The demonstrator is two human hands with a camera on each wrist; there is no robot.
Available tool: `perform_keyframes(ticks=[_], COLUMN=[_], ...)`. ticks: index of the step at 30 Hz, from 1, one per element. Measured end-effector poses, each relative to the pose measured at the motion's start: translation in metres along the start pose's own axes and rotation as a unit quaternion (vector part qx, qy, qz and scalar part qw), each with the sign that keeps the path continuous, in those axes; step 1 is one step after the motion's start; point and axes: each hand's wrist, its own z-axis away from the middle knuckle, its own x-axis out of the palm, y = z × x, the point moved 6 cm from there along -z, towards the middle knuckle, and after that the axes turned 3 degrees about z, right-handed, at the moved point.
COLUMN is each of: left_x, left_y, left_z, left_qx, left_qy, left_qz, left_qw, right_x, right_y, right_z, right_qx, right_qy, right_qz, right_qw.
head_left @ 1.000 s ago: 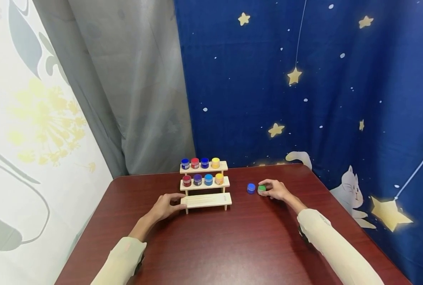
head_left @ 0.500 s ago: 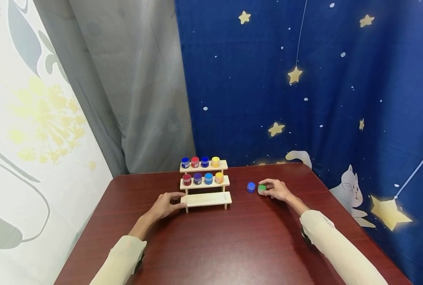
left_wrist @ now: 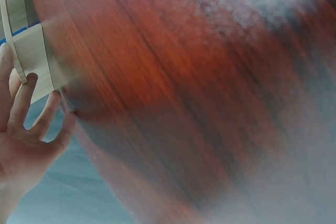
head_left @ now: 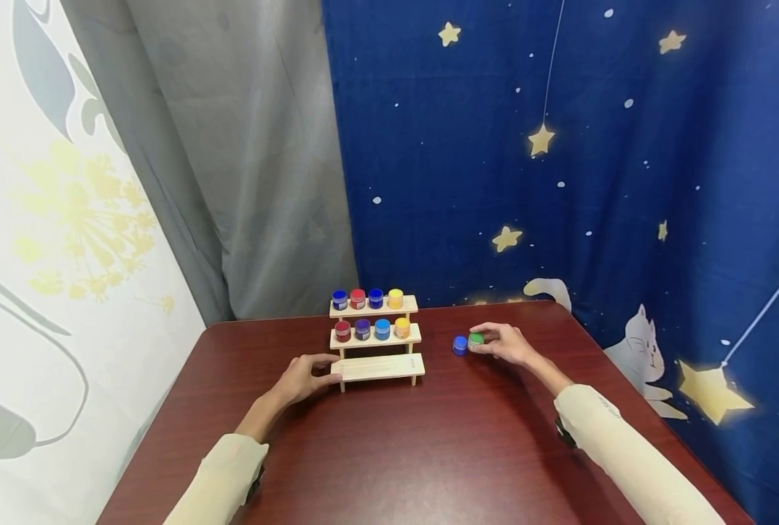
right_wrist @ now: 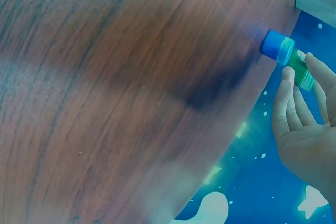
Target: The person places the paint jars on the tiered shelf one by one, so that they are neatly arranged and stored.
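A three-tier wooden stand (head_left: 381, 367) is on the table; its lowest step is bare. My left hand (head_left: 302, 379) holds the left end of that step, thumb in front and fingers behind. In the left wrist view the other fingers spread beside the wood (left_wrist: 37, 59). At right, my right hand (head_left: 511, 345) pinches a small paint jar with a green lid (head_left: 476, 339) between thumb and fingers. Close on its left, a blue-lidded paint jar (head_left: 460, 346) stands on the table. In the right wrist view the green jar (right_wrist: 300, 71) is partly behind the blue jar (right_wrist: 275, 45).
Several paint jars stand on the upper two steps, among them a dark red one (head_left: 342, 332) and a yellow one (head_left: 396, 298). The reddish-brown table (head_left: 389, 452) reaches back to a grey curtain (head_left: 278, 182) and a blue starry curtain (head_left: 428, 146).
My right hand has raised the green-lidded jar slightly and shifted it left, towards the blue-lidded jar. My left hand keeps its place on the stand.
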Motion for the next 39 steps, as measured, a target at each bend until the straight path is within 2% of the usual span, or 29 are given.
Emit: perform_keyframes(ticks=[10, 18, 25, 39], left_x=[-0.003, -0.001, 0.001, 0.001], left_y=[0.003, 0.001, 0.001, 0.000], left_z=[-0.001, -0.002, 0.000, 0.001], left_qx=[0.009, -0.002, -0.005, 0.003], left_qy=[0.005, 0.005, 0.004, 0.005], left_qz=[-0.001, -0.002, -0.005, -0.003], left_qw=[1.0000, 1.0000, 1.0000, 1.0000], right_x=[0.006, 0.017, 0.028, 0.076], right_y=[-0.023, -0.045, -0.066, -0.105], right_z=[-0.003, -0.004, -0.003, -0.010], right_qx=[-0.047, -0.077, -0.098, -0.126], right_qy=[-0.016, -0.031, -0.037, -0.098], right_qz=[-0.011, -0.023, 0.018, -0.027], right_qw=[0.9987, 0.9962, 0.9943, 0.9868])
